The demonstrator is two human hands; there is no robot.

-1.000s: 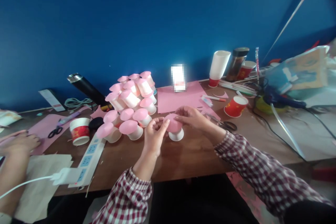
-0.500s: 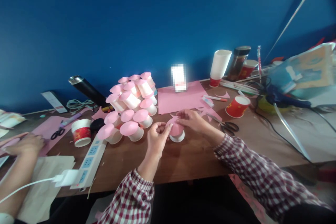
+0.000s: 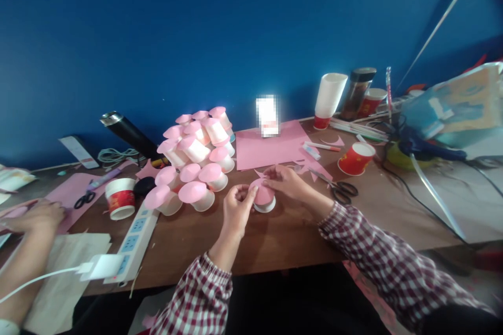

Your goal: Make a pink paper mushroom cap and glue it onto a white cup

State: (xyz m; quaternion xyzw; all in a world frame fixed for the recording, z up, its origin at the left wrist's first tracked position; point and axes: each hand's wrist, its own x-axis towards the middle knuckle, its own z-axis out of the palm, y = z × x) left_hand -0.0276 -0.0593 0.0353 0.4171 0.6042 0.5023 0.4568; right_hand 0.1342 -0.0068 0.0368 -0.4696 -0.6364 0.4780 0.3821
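Observation:
A small white paper cup (image 3: 265, 204) stands upside down on the brown table (image 3: 283, 235), with a pink paper cap (image 3: 261, 191) on top of it. My left hand (image 3: 236, 208) pinches the cap's left edge. My right hand (image 3: 286, 180) holds the cap's right and far side. Just to the left is a pile of several finished white cups with pink caps (image 3: 194, 159), some stacked on others.
Pink paper sheets (image 3: 269, 149) and black scissors (image 3: 340, 189) lie behind my right hand. Red cups (image 3: 356, 158), a white cup stack (image 3: 328, 97) and cables fill the right. A power strip (image 3: 131, 241) and another person's hand (image 3: 35, 217) are at left.
The pink cap has been pressed lower onto the cup and both hands have shifted slightly down and nearer to me. The other person's hand at left has barely moved.

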